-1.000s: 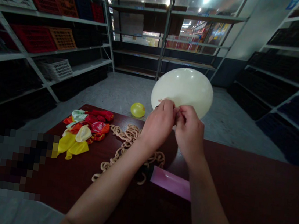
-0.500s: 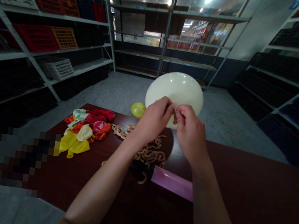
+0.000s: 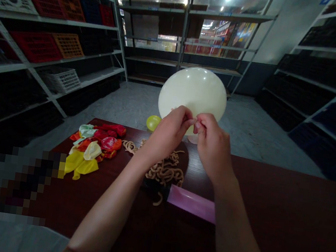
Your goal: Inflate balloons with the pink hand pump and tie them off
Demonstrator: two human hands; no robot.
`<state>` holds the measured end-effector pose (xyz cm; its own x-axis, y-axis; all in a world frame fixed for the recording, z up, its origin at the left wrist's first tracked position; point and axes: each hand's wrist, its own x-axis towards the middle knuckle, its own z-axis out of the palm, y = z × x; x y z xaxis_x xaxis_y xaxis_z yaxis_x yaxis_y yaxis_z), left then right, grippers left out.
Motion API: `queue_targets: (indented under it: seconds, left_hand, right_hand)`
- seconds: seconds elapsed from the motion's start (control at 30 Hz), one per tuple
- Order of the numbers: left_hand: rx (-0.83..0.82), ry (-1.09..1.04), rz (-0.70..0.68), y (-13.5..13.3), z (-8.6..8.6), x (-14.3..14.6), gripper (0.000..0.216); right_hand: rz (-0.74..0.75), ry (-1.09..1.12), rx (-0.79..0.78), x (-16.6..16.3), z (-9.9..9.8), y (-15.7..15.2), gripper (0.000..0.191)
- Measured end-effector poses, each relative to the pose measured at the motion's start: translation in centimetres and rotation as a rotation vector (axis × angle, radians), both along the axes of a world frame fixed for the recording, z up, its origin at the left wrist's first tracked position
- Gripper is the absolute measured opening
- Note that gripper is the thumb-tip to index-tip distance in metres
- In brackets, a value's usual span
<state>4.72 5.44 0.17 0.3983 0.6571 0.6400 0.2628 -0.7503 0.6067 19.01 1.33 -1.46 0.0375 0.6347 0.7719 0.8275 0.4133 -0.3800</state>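
A large, pale cream inflated balloon (image 3: 194,89) hangs beyond the table's far side, just behind my hands. My left hand (image 3: 177,128) is closed in a pinch at the balloon's near underside. Right beside it, my right hand (image 3: 211,138) pinches at the same spot, fingertips meeting those of the left. The balloon's neck is hidden between the fingers. Below my hands lies a pile of tan, curly strands (image 3: 166,171) on the dark red-brown table (image 3: 272,207). A pink and black tube-shaped object, perhaps a hand pump (image 3: 191,202), lies nearer to me, partly behind my right forearm.
Uninflated balloons (image 3: 95,145) in red, yellow, cream and pale green lie at the table's left. A small yellow inflated balloon (image 3: 153,122) is past the far edge. Shelves (image 3: 53,20) with plastic crates line the left; metal racks (image 3: 183,36) stand behind.
The big balloon has risen slightly and tilted up in the view, with my hands still pinching together beneath it. The view has shifted slightly; the things on the table lie as before.
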Motion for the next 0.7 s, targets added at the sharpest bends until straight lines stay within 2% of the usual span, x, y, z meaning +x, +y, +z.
queue_targets:
  seconds: [0.17, 0.3, 0.57, 0.7]
  left_hand:
    - [-0.131, -0.010, -0.095, -0.01, -0.14, -0.17, 0.015]
    - [-0.177, -0.040, -0.107, 0.32, -0.39, -0.19, 0.018]
    - [-0.081, -0.027, -0.034, 0.25, -0.28, -0.02, 0.018]
    - [-0.004, -0.096, -0.058, -0.12, -0.46, 0.48, 0.005]
  right_hand:
    - [-0.009, -0.061, 0.001, 0.14, -0.08, -0.31, 0.019]
    - [0.014, -0.027, 0.009, 0.04, -0.06, -0.51, 0.017]
    - [0.089, 0.238, -0.024, -0.59, -0.04, -0.13, 0.011]
    - [0.161, 0.441, -0.038, -0.60, 0.05, 0.01, 0.013]
